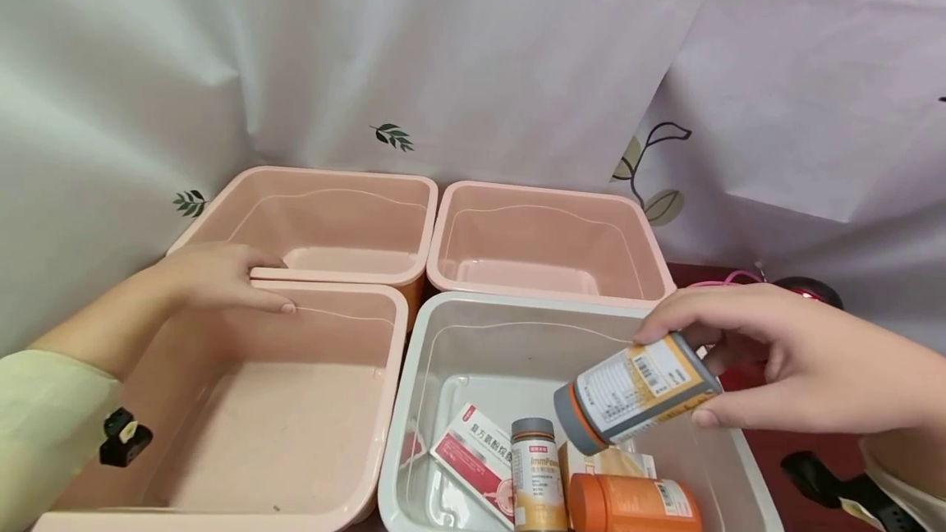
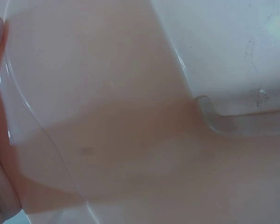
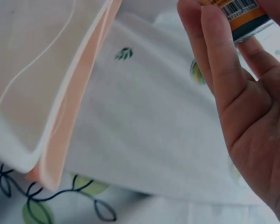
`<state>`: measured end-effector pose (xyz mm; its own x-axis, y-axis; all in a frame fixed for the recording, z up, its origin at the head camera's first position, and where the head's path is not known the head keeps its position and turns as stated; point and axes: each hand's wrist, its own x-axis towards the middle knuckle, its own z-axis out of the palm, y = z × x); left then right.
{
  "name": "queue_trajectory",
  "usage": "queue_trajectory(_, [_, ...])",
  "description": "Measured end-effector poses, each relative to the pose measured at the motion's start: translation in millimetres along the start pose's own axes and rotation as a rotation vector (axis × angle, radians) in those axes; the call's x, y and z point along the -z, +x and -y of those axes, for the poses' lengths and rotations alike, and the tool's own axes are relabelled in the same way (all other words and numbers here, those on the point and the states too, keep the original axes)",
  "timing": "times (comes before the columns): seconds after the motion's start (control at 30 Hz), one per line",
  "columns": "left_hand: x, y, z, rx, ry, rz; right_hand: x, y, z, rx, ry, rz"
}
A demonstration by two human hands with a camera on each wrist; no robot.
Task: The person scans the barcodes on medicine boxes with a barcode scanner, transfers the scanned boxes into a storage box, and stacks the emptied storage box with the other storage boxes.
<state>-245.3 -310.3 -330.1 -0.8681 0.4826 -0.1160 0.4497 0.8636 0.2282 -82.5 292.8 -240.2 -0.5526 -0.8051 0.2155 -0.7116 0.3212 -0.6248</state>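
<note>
My right hand [image 1: 820, 360] holds a supplement bottle [image 1: 628, 392] by its base end, between thumb and fingers. The bottle tilts with its grey cap down to the left, over the grey-white bin [image 1: 409, 433]. Only its barcode end [image 3: 240, 11] shows in the right wrist view. Inside that bin lie a similar bottle [image 1: 538, 474], a white and red medicine box [image 1: 473, 458], an orange bottle [image 1: 639, 503] and a partly hidden yellowish box [image 1: 617, 462]. My left hand [image 1: 214, 277] grips the adjoining rims of the two left pink bins, thumb over the front bin [image 1: 392, 384].
Two more pink bins, back left [image 1: 355, 220] and back right [image 1: 547, 236], stand against a white leaf-patterned cloth [image 1: 480, 64]. Dark and pink items [image 1: 805, 290] lie behind my right hand. Bin walls divide the area.
</note>
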Motion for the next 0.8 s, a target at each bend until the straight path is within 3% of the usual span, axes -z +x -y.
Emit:
queue_trajectory(0.1, [-0.1,-0.4,0.4,-0.005,0.0,-0.001,0.7,-13.1,-10.4,-0.037,0.018,-0.041])
queue_trajectory(0.33, [0.1,-1.6,-2.8,0.006,-0.019,0.005,4.5,-42.7,-44.1,0.036,0.4,-0.041])
queue_trajectory(0.57, [-1.9,-0.6,-1.5,-0.009,-0.023,0.008,5.6,-75.1,-72.9,0.018,0.415,-0.157])
queue_trajectory(0.7, [-2.4,-0.2,-0.5,-0.006,-0.02,0.013,2.7,-91.0,-92.2,0.09,0.518,-0.236])
queue_trajectory(0.8, [-1.4,0.0,0.1,-0.009,-0.005,0.011,-3.1,-101.3,-104.9,0.17,0.688,-0.281])
